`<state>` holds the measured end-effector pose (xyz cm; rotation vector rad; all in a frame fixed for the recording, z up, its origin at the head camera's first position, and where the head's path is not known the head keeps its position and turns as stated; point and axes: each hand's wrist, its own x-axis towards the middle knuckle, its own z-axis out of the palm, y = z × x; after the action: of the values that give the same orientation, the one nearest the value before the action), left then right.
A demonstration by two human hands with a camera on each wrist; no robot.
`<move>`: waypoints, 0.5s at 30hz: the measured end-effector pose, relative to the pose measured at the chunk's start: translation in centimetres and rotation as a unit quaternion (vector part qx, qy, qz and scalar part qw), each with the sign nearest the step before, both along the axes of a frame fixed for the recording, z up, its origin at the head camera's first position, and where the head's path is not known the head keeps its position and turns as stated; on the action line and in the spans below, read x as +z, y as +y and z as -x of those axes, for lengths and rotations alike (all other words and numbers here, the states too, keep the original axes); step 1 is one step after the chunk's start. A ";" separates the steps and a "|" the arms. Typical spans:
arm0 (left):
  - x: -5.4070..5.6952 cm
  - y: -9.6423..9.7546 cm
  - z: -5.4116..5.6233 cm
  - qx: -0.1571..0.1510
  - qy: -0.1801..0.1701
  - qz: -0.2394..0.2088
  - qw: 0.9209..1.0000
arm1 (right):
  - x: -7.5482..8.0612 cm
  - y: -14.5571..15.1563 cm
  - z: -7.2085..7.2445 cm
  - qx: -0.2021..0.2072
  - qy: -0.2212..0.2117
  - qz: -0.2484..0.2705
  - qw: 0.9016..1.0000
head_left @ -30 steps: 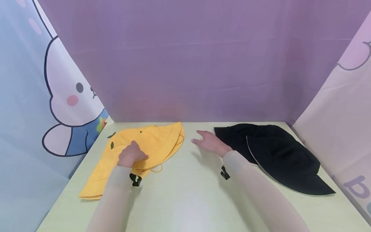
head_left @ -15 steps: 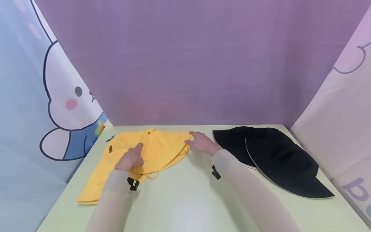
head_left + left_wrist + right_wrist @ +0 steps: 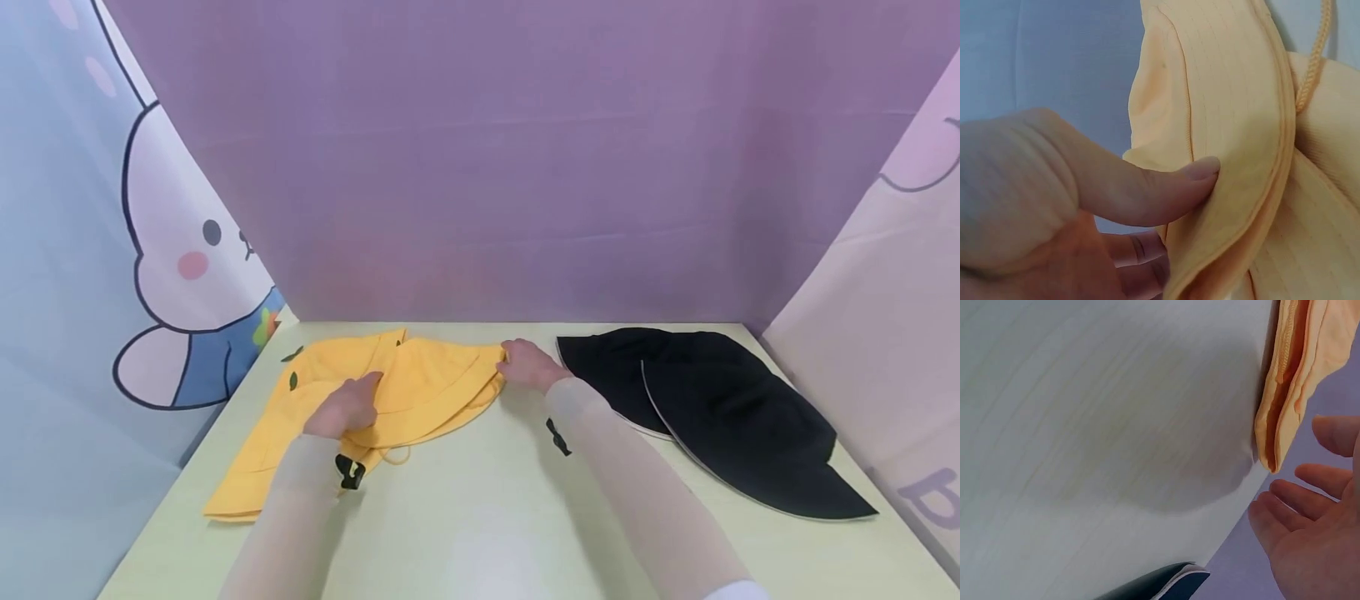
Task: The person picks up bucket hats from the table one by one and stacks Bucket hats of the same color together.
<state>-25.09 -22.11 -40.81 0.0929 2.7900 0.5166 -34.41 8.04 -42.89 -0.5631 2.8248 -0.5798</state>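
We see the top yellow hat (image 3: 431,379) on the left half of the desk (image 3: 480,525), partly overlapping the other yellow hat (image 3: 262,454). The left hand (image 3: 342,410) pinches the top yellow hat at its brim, thumb laid across one face and fingers behind. The right hand (image 3: 529,365) is at the brim's right tip; from its wrist we see thumb and fingers parted, gripping nothing, though we cannot tell whether they touch the cloth. A yellow cord (image 3: 396,458) loops out below the brim. Over on the right, we see black hats (image 3: 735,425), one overlapping the other, with pale edging on their brims.
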 end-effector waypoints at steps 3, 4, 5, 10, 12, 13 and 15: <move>0.0 0.2 0.1 -0.006 -0.003 0.005 1.000 | -0.4 -0.1 0.2 0.013 0.000 -0.011 1.000; 0.0 0.2 0.1 -0.006 -0.006 0.008 1.000 | -0.6 -0.1 0.3 0.015 -0.001 -0.017 1.000; 0.0 0.2 0.1 -0.006 -0.008 0.010 1.000 | -0.7 -0.2 0.3 0.013 0.000 -0.021 1.000; 0.2 0.3 0.0 0.004 -0.022 0.014 1.000 | -0.8 -0.6 0.4 -0.021 -0.005 -0.008 1.000; 0.3 0.3 0.1 0.006 -0.026 0.013 1.000 | -0.7 -0.8 0.3 -0.026 -0.013 0.008 1.000; 0.3 0.3 0.1 0.007 -0.028 0.012 1.000 | -0.7 -0.9 0.3 -0.025 -0.016 0.011 1.000; 0.3 0.3 0.1 0.003 -0.025 0.012 1.000 | -0.8 -1.0 0.2 -0.021 -0.018 0.016 0.999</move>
<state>-25.16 -21.83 -40.49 0.0641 2.7482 0.4795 -34.60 7.02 -43.67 -0.4938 2.8043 -0.6380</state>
